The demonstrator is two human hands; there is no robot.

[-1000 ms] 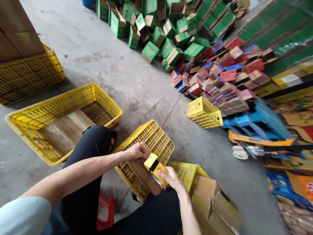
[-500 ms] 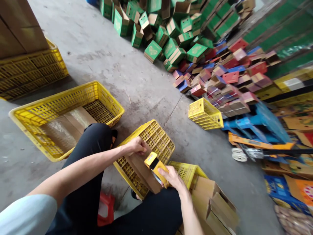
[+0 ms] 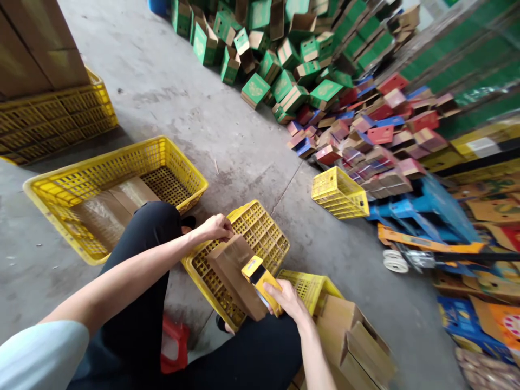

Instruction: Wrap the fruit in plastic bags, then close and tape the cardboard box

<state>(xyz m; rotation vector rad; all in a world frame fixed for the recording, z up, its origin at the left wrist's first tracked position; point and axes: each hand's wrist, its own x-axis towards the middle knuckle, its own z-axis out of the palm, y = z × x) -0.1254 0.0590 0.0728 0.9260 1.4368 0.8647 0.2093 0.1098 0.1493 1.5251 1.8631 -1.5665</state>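
A slim brown cardboard box (image 3: 233, 271) lies tilted on an upturned yellow plastic crate (image 3: 264, 230) between my knees. My left hand (image 3: 218, 227) is at the box's far left end, its fingers curled and pinched together. Whatever they pinch is too small or hidden to make out. My right hand (image 3: 284, 297) grips a yellow tape dispenser (image 3: 260, 279) with a black band. The dispenser lies against the right side of the box, and its underside is partly hidden.
To the left, a long yellow basket (image 3: 109, 160) holds a flat taped carton (image 3: 117, 206). Open cartons (image 3: 345, 330) stand at my right, near a yellow crate (image 3: 339, 192) and a pallet jack (image 3: 430, 244). Green boxes (image 3: 255, 89) pile up at the back. A red plastic object (image 3: 179, 344) is below me.
My left hand has moved left and away from me, off the top of the box to its far end. My right hand keeps the tape dispenser at nearly the same spot.
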